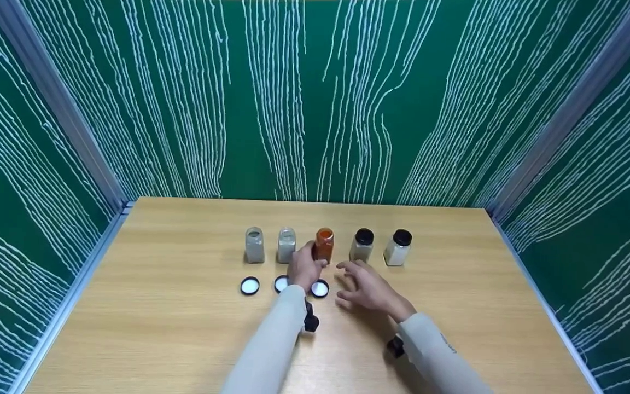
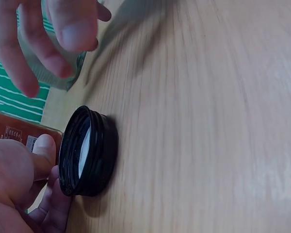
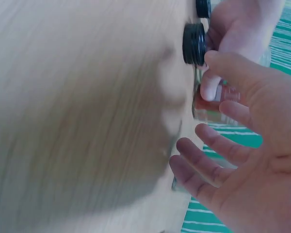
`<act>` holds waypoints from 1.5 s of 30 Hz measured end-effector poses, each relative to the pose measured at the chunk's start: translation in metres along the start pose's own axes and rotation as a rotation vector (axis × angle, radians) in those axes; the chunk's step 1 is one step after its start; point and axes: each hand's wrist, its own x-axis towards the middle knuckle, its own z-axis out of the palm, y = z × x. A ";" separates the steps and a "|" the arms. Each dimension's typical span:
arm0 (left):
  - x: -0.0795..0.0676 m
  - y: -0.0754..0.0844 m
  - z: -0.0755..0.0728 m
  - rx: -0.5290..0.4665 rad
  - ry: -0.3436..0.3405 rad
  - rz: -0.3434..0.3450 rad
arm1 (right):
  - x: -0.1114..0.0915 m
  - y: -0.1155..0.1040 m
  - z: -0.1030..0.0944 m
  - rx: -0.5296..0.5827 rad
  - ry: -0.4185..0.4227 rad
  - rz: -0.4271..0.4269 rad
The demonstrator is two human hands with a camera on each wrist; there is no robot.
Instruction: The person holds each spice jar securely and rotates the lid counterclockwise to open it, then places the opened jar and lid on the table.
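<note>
In the head view my left hand [image 1: 304, 267] holds an uncapped glass jar of orange-red spice [image 1: 324, 246] low down. The left wrist view shows the thumb [image 2: 44, 145] lying against the jar's labelled side. Just in front of that jar, a black lid [image 1: 319, 288] lies with its white inside facing up. My right hand [image 1: 368, 286] hovers over the table, fingers spread and slightly bent, holding nothing. Nearest to it is a jar with a black lid [image 1: 362, 245], partly behind the fingertips.
Two uncapped jars, a greyish one [image 1: 254, 246] and a pale one [image 1: 286, 246], stand to the left. A black-lidded jar of white contents [image 1: 398, 248] stands at right. Two more upturned lids lie in front, one at far left [image 1: 249, 285], another [image 1: 281, 283] partly covered by my left hand.
</note>
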 end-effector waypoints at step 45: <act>-0.034 0.029 -0.048 -0.052 -0.003 0.049 | -0.045 0.053 -0.053 0.147 0.341 0.072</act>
